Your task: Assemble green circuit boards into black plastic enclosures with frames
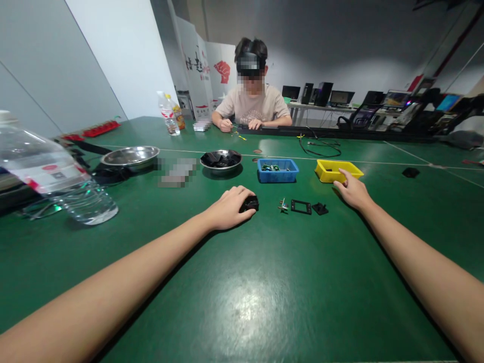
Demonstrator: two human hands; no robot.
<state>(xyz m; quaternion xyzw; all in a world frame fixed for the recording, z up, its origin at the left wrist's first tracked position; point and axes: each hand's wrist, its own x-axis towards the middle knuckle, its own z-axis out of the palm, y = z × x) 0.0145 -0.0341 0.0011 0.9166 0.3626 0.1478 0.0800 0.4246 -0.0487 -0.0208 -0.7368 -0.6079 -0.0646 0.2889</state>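
Observation:
On the green table my left hand (230, 207) curves its fingers and thumb round a black plastic part (250, 203), small and boxy, its far side hidden by the fingers. My right hand (351, 190) is at the front right corner of a yellow bin (325, 175), index finger over the rim, thumb apart from it outside. Between my hands lie a small circuit board (283, 205), a black rectangular frame (301, 206) and a small black bracket-like piece (320, 208). Behind them stands a blue bin (278, 174) of circuit boards.
A metal bowl (221, 169) holds black parts. Left of it are a metal dish (130, 157) and a large tilted water bottle (56, 176). Across the table sits a person (254, 103) with a head-worn camera. A black cable (321, 148) lies at the back.

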